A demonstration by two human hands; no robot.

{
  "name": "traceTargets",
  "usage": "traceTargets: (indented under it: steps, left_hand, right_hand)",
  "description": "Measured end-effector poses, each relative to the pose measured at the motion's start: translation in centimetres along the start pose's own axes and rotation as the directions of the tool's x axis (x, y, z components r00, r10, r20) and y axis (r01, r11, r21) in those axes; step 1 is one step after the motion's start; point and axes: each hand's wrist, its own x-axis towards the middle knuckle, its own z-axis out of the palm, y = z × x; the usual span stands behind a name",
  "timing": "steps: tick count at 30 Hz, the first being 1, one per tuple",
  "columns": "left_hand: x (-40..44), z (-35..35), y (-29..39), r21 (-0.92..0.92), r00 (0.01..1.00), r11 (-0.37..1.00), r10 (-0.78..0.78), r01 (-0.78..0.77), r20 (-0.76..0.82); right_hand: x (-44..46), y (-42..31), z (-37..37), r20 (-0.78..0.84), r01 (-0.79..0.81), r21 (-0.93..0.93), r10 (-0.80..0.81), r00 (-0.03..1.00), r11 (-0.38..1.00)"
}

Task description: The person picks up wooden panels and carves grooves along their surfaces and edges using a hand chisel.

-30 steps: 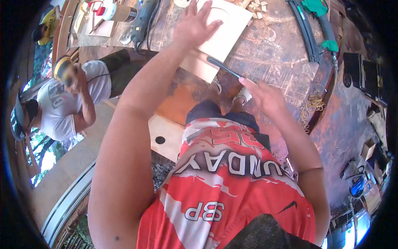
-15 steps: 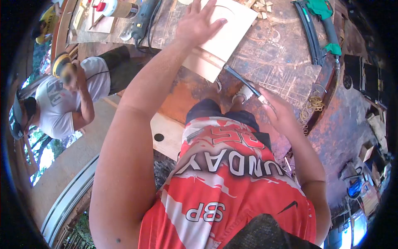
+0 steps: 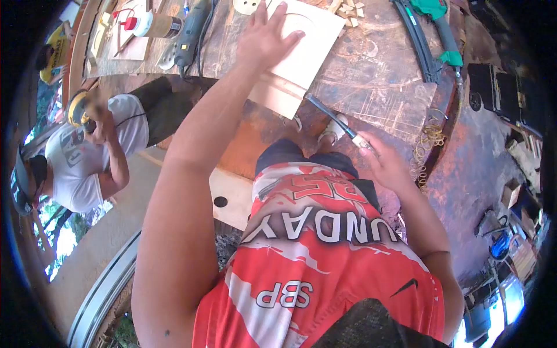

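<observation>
My left hand (image 3: pixel 264 43) lies flat with fingers spread on a pale wooden board (image 3: pixel 316 29). A curved line marks the board's face, and a step or groove runs along its near side, where the board overhangs the bench edge. In my right hand (image 3: pixel 384 159) is a chisel (image 3: pixel 336 119), gripped by its light handle. Its dark blade points up and left, with the tip close to the board's near right corner; whether they touch I cannot tell.
On the worn workbench (image 3: pixel 377 87) are a green nail gun (image 3: pixel 444 32), wood offcuts (image 3: pixel 351 11), a corded grey power tool (image 3: pixel 188 40) and a red-capped bottle (image 3: pixel 154 24). A coiled hose (image 3: pixel 429 142) hangs at right. Another person (image 3: pixel 87 151) holds a yellow power tool at left.
The whole view has shifted slightly, so the bench things appear farther left. My left hand stays on the board, and the chisel keeps about the same place beside it.
</observation>
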Motion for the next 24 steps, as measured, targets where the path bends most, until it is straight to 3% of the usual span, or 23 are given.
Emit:
traceTargets:
  steps: [2, 6, 8, 12, 14, 15, 17, 18, 20, 22, 24]
  left_hand:
    - [0.1, 0.4, -0.5, -0.044, 0.999, 0.998, 0.031, -0.032, -0.026]
    - [1.0, 1.9, -1.6, 0.002, 0.994, 0.997, 0.074, -0.074, -0.079]
    - [1.1, 1.8, -1.4, 0.003, 0.999, 0.999, 0.033, -0.033, -0.036]
    - [2.3, 1.0, -1.5, 0.082, 0.993, 0.991, 0.107, -0.103, -0.040]
    - [3.2, -0.4, -1.0, 0.223, 0.919, 0.894, 0.393, -0.389, 0.029]
    - [4.0, -0.6, -0.6, 0.218, 0.901, 0.878, 0.434, -0.425, 0.010]
    - [5.6, -0.4, -0.4, 0.181, 0.831, 0.811, 0.542, -0.556, 0.122]
    - [6.4, -0.7, -0.2, 0.180, 0.805, 0.785, 0.583, -0.593, 0.107]
    - [8.2, -1.3, 0.1, 0.000, 0.771, 0.792, 0.594, -0.611, 0.230]
    - [10.3, 0.0, -0.9, -0.125, 0.676, 0.686, 0.727, -0.717, 0.118]
    - [11.0, -0.8, -0.1, -0.080, 0.638, 0.651, 0.757, -0.755, 0.138]
  right_hand:
    - [-0.6, 0.5, 0.5, -0.074, 0.096, -0.043, -0.099, 0.992, 0.994]
    - [-2.5, 0.3, 0.2, -0.123, 0.057, -0.098, -0.069, 0.990, 0.994]
    - [-3.6, -0.2, 0.0, -0.104, -0.095, 0.017, 0.096, 0.990, 0.995]
    - [-6.2, -0.9, 0.1, -0.239, -0.057, 0.087, 0.077, 0.968, 0.995]
    - [-7.6, -1.7, 0.2, -0.316, -0.167, 0.040, 0.171, 0.933, 0.985]
    - [-8.2, -1.6, 0.2, -0.361, -0.171, 0.044, 0.175, 0.916, 0.984]
    - [-9.0, -1.4, 0.9, -0.421, -0.169, -0.003, 0.152, 0.894, 0.986]
    - [-9.3, -1.7, 1.3, -0.466, -0.177, 0.007, 0.160, 0.870, 0.984]
    - [-9.7, -2.6, 2.3, -0.559, -0.214, -0.012, 0.170, 0.811, 0.977]
    - [-9.8, -4.0, 3.7, -0.627, -0.246, 0.040, 0.216, 0.749, 0.968]
    - [-9.5, -5.2, 5.5, -0.698, -0.289, 0.092, 0.269, 0.664, 0.953]
